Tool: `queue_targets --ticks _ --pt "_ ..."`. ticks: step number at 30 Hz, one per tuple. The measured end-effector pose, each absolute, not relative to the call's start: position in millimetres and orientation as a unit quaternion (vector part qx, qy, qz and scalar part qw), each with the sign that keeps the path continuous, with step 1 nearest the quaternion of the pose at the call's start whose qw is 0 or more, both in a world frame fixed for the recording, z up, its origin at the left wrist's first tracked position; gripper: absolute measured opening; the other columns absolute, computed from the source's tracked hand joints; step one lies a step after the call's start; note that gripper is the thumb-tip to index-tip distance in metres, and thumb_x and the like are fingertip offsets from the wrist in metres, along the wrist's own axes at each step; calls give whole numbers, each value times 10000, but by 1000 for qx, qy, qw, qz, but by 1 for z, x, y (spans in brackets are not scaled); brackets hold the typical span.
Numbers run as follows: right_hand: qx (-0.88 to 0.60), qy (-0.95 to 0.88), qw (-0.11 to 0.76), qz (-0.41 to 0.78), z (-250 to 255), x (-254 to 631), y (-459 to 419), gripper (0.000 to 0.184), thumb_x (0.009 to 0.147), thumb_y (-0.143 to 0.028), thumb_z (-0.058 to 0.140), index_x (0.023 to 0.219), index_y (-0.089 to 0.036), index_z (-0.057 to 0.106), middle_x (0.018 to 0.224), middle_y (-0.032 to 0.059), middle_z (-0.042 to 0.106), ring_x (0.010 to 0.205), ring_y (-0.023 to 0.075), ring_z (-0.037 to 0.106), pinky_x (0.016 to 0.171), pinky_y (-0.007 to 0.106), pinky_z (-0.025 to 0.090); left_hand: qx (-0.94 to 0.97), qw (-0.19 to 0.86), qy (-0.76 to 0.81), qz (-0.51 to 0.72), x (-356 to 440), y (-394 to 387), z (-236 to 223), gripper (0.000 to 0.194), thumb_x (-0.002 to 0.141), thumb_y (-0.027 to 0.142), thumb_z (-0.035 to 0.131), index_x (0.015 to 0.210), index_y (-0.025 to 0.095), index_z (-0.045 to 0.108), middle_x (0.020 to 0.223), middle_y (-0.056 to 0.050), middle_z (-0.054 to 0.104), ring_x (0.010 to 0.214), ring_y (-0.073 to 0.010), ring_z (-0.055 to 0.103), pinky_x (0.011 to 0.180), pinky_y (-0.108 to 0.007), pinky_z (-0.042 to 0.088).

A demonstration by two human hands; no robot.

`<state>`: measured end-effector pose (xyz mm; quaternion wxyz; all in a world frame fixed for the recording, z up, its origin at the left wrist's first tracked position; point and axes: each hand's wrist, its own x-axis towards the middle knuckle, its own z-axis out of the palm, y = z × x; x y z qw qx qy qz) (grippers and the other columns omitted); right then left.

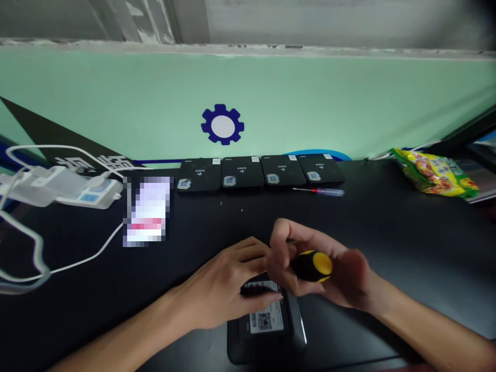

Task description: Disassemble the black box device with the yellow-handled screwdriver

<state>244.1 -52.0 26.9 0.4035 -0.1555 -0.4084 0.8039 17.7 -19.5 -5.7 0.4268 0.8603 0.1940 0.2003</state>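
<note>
A black box-shaped device lies on the table in front of me, its label with a QR code facing up. My left hand lies over its far part, thumb on the label and fingers bent over toward the far side, gripping it. My right hand is closed around a screwdriver with a black and yellow handle, the handle end pointing toward me. The screwdriver's shaft and tip are hidden behind my hands, so I cannot tell what the tip touches.
Several flat black boxes stand in a row along the wall. Before them lies a small clear-handled screwdriver. At left are a pixelated bright screen, a white power strip and cables; at right, a snack bag.
</note>
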Motion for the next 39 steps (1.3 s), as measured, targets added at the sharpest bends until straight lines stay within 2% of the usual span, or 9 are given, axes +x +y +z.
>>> queue_targets --ticks 4,10,13,16,22,28,31,35,39 --pt "-151 -402 405 807 22 244 -52 436 936 -546 858 1036 -200 613 752 -41 517 652 132 396 678 291 314 863 419 191 207 18 -20 -7 114 1009 230 782 1114 230 738 1212 -45 730 1196 -238 679 1033 -402 607" --pt "-126 -463 438 761 22 240 -48 660 1130 -670 372 882 -151 696 657 -2 459 642 186 427 706 353 398 864 420 194 199 18 -20 -4 198 1015 250 786 1210 274 762 1255 -36 732 1204 -230 679 1046 -409 608" --pt "-149 -423 405 797 26 242 -50 557 1006 -711 661 1067 -157 659 700 -43 450 620 145 337 699 322 350 860 429 191 198 18 -19 -3 155 1011 229 787 1160 264 759 1313 -35 721 1250 -233 674 1068 -402 597" --pt "-158 -390 405 812 25 243 -51 480 925 -598 846 1035 -209 586 701 -68 453 616 129 298 677 295 301 865 418 190 203 18 -19 -4 163 1000 227 796 1155 257 756 1288 -36 726 1243 -239 674 1074 -405 593" --pt "-141 -460 455 750 19 241 -48 728 1161 -628 292 759 -163 683 579 -32 383 589 174 374 681 349 346 872 404 189 201 18 -20 -7 196 1024 277 776 1218 262 753 1219 -48 742 1181 -237 686 1016 -397 611" --pt "-132 -395 427 803 24 242 -52 430 968 -599 723 1040 -197 588 650 -74 417 577 134 282 653 299 296 872 399 194 208 17 -20 -6 186 1005 256 794 1185 249 749 1246 -42 725 1223 -237 680 1051 -380 605" --pt "-137 -415 439 785 23 240 -52 436 1040 -605 635 935 -182 619 667 -44 457 576 136 338 643 307 310 874 403 189 195 18 -19 -5 172 1021 261 778 1192 268 760 1212 -39 727 1204 -238 679 1047 -399 607" --pt "-144 -459 458 748 23 238 -50 706 1168 -593 304 747 -172 683 567 -25 398 575 172 370 656 347 334 870 406 192 202 18 -19 -5 172 1022 260 779 1192 265 753 1191 -38 732 1166 -231 682 1001 -395 614" --pt "-140 -414 432 789 27 239 -52 507 1048 -658 559 950 -171 657 603 -60 396 568 148 301 651 321 311 863 420 193 203 18 -20 -4 127 1005 232 797 1118 258 745 1222 -24 724 1191 -226 674 1029 -398 601"
